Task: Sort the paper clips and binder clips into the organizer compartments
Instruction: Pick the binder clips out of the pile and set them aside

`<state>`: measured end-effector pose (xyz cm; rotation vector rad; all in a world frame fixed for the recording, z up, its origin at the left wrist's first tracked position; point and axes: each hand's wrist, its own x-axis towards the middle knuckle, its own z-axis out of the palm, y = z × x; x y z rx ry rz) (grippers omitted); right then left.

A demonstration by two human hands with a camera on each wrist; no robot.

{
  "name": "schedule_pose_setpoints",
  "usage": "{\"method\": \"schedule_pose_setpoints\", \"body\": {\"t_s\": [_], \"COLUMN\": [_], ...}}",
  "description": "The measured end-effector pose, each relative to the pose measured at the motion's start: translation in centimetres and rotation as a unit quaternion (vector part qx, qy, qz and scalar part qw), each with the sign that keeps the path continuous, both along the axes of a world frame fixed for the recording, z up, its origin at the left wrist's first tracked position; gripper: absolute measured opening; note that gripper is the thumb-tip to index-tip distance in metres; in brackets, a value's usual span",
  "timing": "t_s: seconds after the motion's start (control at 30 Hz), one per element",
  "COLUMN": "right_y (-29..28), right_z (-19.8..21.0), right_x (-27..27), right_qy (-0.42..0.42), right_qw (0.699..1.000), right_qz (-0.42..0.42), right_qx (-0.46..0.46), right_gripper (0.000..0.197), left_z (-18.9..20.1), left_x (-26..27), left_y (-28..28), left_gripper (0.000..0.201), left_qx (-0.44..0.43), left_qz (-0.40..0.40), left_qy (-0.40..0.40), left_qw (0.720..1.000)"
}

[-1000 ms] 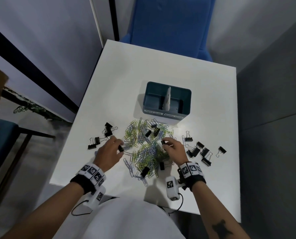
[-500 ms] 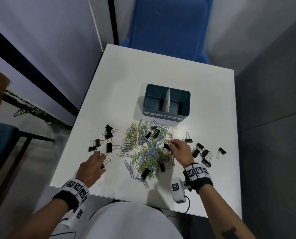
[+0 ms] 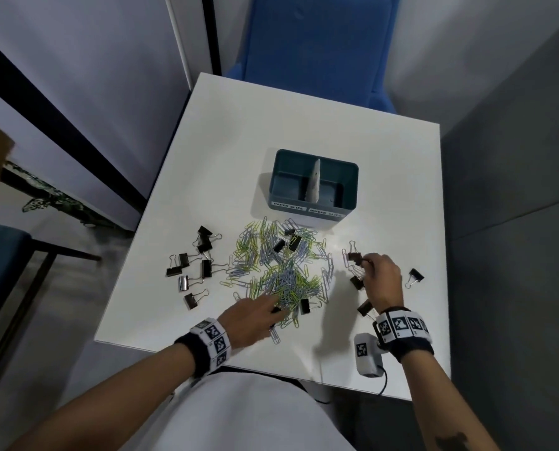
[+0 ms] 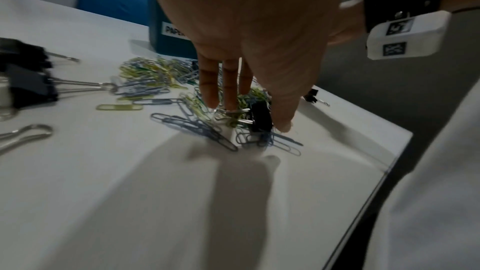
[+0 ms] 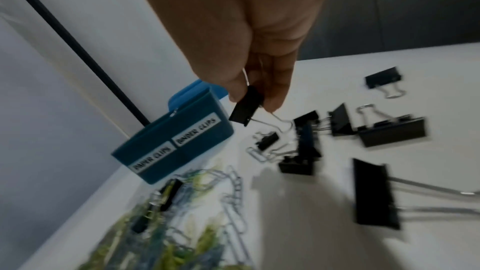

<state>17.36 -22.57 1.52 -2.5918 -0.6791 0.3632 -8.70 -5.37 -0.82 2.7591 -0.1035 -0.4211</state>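
Observation:
A teal organizer [image 3: 305, 205] stands at mid-table, its front labelled PAPER CLIPS on the left and BINDER CLIPS on the right; both compartments look bare. In front of it lies a pile of green and blue paper clips [image 3: 281, 265] with a few black binder clips mixed in. My right hand [image 3: 379, 275] pinches a small black binder clip [image 5: 245, 106] just above the right-hand cluster of binder clips [image 5: 306, 147]. My left hand [image 3: 255, 317] reaches into the pile's near edge. Its straight fingers [image 4: 230, 89] and thumb flank a black binder clip [image 4: 259, 116].
Several binder clips [image 3: 193, 265] lie left of the pile, and one lone clip [image 3: 414, 276] sits near the table's right edge. The white table [image 3: 271, 125] is bare behind the organizer. A blue chair [image 3: 313, 50] stands beyond the far edge.
My left hand left the left-hand binder clips and swung right to the pile's near edge. My right hand carried a binder clip out of the pile to the right-hand cluster.

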Motion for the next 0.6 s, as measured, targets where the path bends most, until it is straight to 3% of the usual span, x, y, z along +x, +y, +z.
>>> {"method": "schedule_pose_setpoints", "body": {"t_s": [0.1,0.23,0.33,0.43,0.6], "right_y": [-2.2,-3.7,-3.9,-3.1,-1.4], "right_z": [-1.7,-3.4,-3.7,-3.2,-3.6], "right_x": [0.3,-1.0,-2.3,-4.4,-9.3], "right_qy": [-0.004,0.033,-0.012,-0.058,0.036], "right_qw": [1.0,0.998,0.999,0.998,0.969], "right_qz": [-0.026,-0.056,-0.048,0.021,0.245], "right_qx": [-0.015,-0.005,0.003,0.017,-0.024], "right_gripper": [0.019,0.021,0.021,0.02,0.035], "left_z": [-1.1,-2.3,-2.6,-2.1,-1.7], "left_x": [0.4,1.2,1.9,2.2,2.2], "left_y": [-0.3,-0.4,-0.7,-0.8,-0.5], "left_gripper": [0.058,0.051,0.044,0.041,0.039], "left_qx": [0.056,0.048,0.034,0.004,-0.038], "left_qz": [-0.043,-0.022,0.007,0.034,0.104], "left_qy": [-0.002,0.004,-0.005,-0.012,-0.011], "left_qw": [0.997,0.999,0.999,0.999,0.994]}}
